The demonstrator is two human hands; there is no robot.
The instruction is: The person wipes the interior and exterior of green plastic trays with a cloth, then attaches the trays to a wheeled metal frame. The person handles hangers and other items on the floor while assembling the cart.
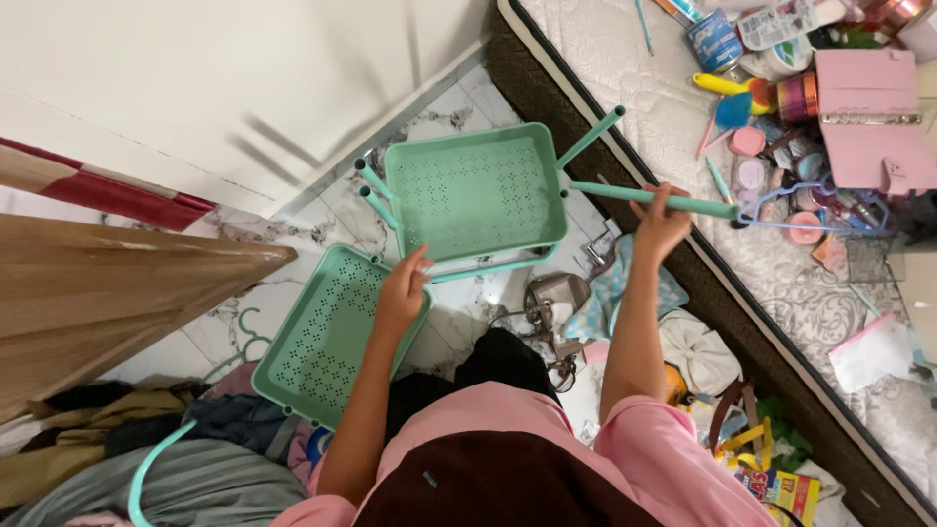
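Right hand (662,217) grips a teal pole (652,198); left hand (402,289) clasps the upper green tray (475,190) rim.

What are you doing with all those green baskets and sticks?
A person in a pink shirt holds a mint-green perforated tray with poles already stuck in its corners. The left hand grips the tray's near edge, and the right hand holds a green pole at one corner. A second tray lies on the marble floor below.
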